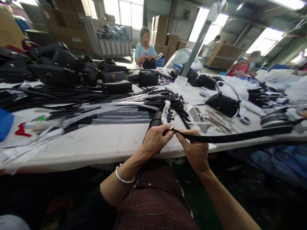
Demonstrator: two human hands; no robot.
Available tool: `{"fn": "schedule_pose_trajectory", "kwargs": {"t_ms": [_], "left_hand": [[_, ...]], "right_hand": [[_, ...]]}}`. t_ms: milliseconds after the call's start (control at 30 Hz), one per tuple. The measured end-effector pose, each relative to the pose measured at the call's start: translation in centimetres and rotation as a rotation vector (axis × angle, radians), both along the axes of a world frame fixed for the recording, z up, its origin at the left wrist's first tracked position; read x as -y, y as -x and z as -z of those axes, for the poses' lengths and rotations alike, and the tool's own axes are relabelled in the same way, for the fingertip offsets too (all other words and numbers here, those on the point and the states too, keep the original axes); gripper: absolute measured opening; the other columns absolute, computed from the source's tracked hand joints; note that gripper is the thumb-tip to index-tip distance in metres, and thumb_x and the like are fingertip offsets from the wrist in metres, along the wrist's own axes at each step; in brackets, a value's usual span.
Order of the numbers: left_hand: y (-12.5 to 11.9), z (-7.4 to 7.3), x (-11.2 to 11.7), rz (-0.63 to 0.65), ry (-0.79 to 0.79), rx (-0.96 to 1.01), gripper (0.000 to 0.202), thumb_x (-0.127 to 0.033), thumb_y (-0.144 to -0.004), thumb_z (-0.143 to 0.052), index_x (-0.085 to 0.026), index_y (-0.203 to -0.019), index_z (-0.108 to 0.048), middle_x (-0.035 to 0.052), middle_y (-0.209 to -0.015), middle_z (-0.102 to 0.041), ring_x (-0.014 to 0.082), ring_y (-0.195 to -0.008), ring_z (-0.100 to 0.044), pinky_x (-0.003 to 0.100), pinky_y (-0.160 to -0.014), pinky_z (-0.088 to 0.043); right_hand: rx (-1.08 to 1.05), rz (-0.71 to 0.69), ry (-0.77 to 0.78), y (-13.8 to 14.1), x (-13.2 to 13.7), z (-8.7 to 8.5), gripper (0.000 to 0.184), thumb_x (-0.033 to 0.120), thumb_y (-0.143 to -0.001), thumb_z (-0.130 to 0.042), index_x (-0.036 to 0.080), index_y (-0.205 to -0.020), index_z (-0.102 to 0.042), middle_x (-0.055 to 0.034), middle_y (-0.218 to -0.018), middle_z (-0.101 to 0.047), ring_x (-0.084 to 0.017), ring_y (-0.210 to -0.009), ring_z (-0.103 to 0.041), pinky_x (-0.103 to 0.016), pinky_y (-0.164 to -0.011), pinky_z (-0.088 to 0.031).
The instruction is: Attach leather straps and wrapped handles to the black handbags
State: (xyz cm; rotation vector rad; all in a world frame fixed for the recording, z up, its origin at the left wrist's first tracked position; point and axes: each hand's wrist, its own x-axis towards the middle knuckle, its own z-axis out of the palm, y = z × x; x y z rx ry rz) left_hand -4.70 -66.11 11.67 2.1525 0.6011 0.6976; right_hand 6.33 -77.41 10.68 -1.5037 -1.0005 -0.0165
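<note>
Black strap (230, 138) is the longest part in hand: flat, matte and smooth-edged. It is narrow at the hands and broader toward the opposite end, and runs to the right in a shallow downward bow along the near edge of the white tabletop (103, 137). Small light spots mark its face; their nature cannot be determined.

Black bag (156, 121) lies at the near edge of the tabletop, directly beyond the left hand (155, 138), which partly covers it. Its visible surface is smooth, with a soft sheen.

Right hand (195, 150): thumb and fingers clamped on the strap close to its narrow end. Left hand: thumb and forefinger pinched together on the small fitting, just beside the right fingertips.

White wrapping (165, 111), crinkled and gathered, forms a slender band along the right side of the bag.

Gold-coloured fitting (171, 128) is the smallest part, shiny and mostly hidden at the left fingertips; its exact shape cannot be determined.
</note>
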Motion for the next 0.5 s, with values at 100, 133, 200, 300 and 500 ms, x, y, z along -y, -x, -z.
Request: {"fn": "schedule_pose_trajectory", "kwargs": {"t_ms": [100,133,200,300,500], "left_hand": [[-0.2,-0.2,0.1,-0.048,-0.012,-0.032,0.024,-0.035,-0.089,-0.051,-0.019,-0.072,-0.058,-0.0039,-0.060,-0.052,0.0110,-0.057,-0.047,0.022,-0.057,-0.032],[-0.1,-0.3,0.2,-0.046,-0.015,-0.036,0.023,-0.034,-0.089,-0.050,-0.020,-0.074,-0.059,-0.0034,-0.061,-0.054,0.0116,-0.058,-0.049,0.022,-0.059,-0.034],[0.2,-0.4,0.3,-0.002,-0.019,-0.041,0.022,-0.035,-0.091,-0.049,-0.020,-0.081,-0.061,-0.0020,-0.068,-0.060,0.0133,-0.063,-0.055,0.023,-0.062,-0.037],[0.9,-0.2,0.3,0.130,-0.030,-0.058,0.019,-0.037,-0.090,-0.050,-0.022,-0.090,-0.061,-0.0009,-0.078,-0.066,0.0163,-0.072,-0.061,0.024,-0.066,-0.040],[2.1,0.4,-0.2,0.260,0.027,-0.011,0.025,-0.040,-0.088,-0.051,-0.023,-0.103,-0.061,0.0016,-0.090,-0.069,0.0202,-0.080,-0.064,0.028,-0.072,-0.046]], "right_hand": [[0.234,-0.057,0.008,0.0,0.3,0.2,0.018,0.014,-0.083,-0.064,0.023,-0.099,-0.069,-0.0038,-0.101,-0.072,-0.019,-0.095,-0.068,-0.037,-0.092,-0.055],[0.273,-0.082,0.023,0.0,0.5,0.2,0.023,0.011,-0.085,-0.060,0.023,-0.102,-0.069,-0.0041,-0.105,-0.072,-0.018,-0.099,-0.068,-0.036,-0.093,-0.054],[0.283,-0.126,0.045,-0.2,0.9,-0.1,0.027,0.008,-0.087,-0.053,0.023,-0.103,-0.069,-0.0043,-0.108,-0.072,-0.017,-0.101,-0.067,-0.034,-0.093,-0.054],[0.196,-0.169,0.036,-0.3,1.2,-0.5,0.024,0.010,-0.089,-0.051,0.022,-0.095,-0.071,-0.0040,-0.097,-0.073,-0.016,-0.092,-0.068,-0.030,-0.085,-0.057],[0.064,-0.208,0.004,-0.2,0.2,-0.3,0.020,0.029,-0.081,-0.069,0.021,-0.099,-0.069,-0.0056,-0.102,-0.068,-0.016,-0.088,-0.066,-0.029,-0.078,-0.058]]}}
